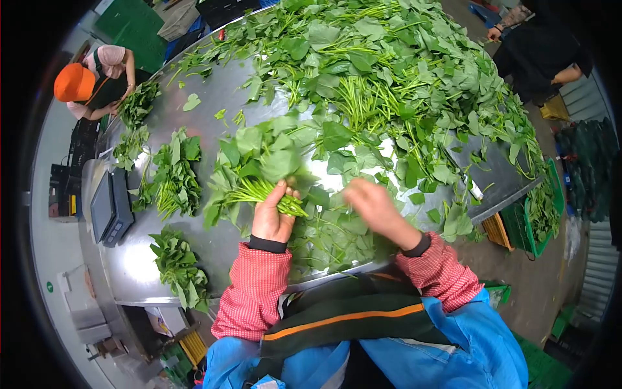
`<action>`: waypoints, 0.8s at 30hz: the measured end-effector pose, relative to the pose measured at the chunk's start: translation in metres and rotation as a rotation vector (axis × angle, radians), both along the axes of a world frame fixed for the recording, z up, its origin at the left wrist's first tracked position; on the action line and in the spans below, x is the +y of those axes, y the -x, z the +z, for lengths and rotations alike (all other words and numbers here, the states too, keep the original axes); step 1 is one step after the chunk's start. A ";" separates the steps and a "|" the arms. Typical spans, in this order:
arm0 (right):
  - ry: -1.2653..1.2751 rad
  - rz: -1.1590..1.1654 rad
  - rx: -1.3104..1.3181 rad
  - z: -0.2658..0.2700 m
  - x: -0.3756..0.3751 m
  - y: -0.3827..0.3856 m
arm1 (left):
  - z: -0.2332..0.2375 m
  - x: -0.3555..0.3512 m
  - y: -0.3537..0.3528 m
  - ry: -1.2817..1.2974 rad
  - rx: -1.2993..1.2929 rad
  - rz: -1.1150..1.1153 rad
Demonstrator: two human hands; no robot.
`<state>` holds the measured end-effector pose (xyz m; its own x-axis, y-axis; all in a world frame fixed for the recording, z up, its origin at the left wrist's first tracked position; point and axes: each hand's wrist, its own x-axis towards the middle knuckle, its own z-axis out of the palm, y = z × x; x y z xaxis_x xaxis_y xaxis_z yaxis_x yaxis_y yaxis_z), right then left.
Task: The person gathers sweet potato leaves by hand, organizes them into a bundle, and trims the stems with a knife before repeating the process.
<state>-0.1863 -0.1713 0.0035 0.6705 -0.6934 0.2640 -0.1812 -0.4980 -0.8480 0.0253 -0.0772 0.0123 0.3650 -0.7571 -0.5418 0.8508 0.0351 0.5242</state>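
My left hand (pixel 275 219) is closed around the stems of a bunch of leafy greens (pixel 256 159), probably sweet potato leaves by their shape. The cut stem ends point to the right, and some of the leaves above are blurred. To the right, my right hand (pixel 374 206) is above the table, apart from the bunch and smeared by motion, so its fingers do not read clearly. Loose leaves (pixel 337 243) lie on the metal table (pixel 217 123) below both hands. Beyond them spreads a large pile of greens (pixel 389 84).
Gathered bunches (pixel 172 172) and another bunch (pixel 179 267) lie at the left, near a grey scale (pixel 111 206). A person in an orange cap (pixel 74 82) handles greens at the far left. Another person (pixel 541 48) stands far right. A green crate (pixel 551 211) is beside the table.
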 end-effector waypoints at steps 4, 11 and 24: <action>-0.633 -0.297 -0.169 0.007 -0.022 0.009 | -0.016 0.012 -0.003 -0.022 0.015 -0.059; -0.023 -0.118 0.245 -0.009 0.045 -0.042 | -0.006 0.022 0.037 -0.073 -0.088 -0.201; -0.309 -0.057 0.320 0.013 0.010 -0.037 | 0.008 0.055 -0.013 0.295 0.387 -0.167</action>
<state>-0.1490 -0.1615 0.0161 0.6433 -0.7450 -0.1762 -0.4784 -0.2116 -0.8523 0.0379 -0.0220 0.0202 0.0409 -0.9289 -0.3681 0.9873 -0.0190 0.1577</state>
